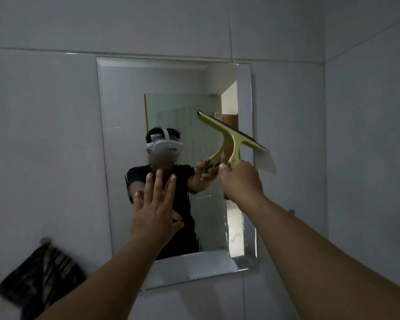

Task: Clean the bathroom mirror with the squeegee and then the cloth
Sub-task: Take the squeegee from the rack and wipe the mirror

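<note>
My left hand [154,210] is raised, arm stretched forward, fingers [158,184] spread flat. My right hand [241,181] is a closed fist, arm extended up and forward.

Dim, grey-toned wide-angle view; brightest light is the doorway reflected in the mirror [176,112]; tile lines bow at edges; cloth [42,273] motion-blurred.

Squeegee [234,140] handle end hidden inside right hand [241,181].
</note>
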